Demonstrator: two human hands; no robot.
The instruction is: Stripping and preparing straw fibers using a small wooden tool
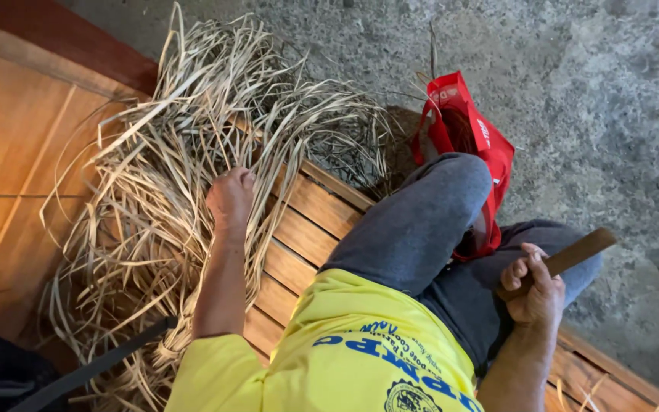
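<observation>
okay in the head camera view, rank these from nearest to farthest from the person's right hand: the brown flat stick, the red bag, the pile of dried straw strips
1. Brown flat stick: gripped in the right hand.
2. Red bag: on the floor beyond the knee, up and left.
3. Pile of dried straw strips: far left, under the left hand.

The bench [310, 221] is crowded at the left by a tangled heap of dry strips [162, 183]. Bare slats are left beside the knee [436, 198]. A red bag [470, 137] blocks the floor [596, 91] beyond.
</observation>
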